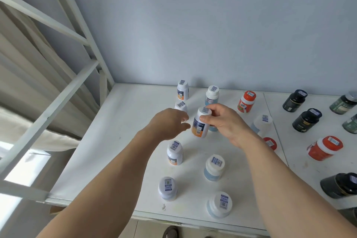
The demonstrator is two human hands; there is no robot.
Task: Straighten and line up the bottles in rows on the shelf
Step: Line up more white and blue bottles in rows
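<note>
My right hand (224, 121) grips the cap of a white bottle with a blue and orange label (200, 127), held tilted just above the white shelf (119, 135). My left hand (170, 123) hovers just left of it, fingers loosely curled, holding nothing; it partly hides another white bottle (181, 106). More white bottles stand in a rough column: one at the back (182, 90), one in the middle (174, 153), one near the front (167, 188). Blue-tinted white bottles (212, 94) (214, 167) (219, 204) form a second column to their right.
Red bottles (246, 101) (324, 148) (270, 143), a clear-white bottle (261, 122) and dark bottles (295, 100) (306, 120) (339, 184) stand to the right. The wall rises behind the shelf. The white metal frame (58, 102) borders the left side.
</note>
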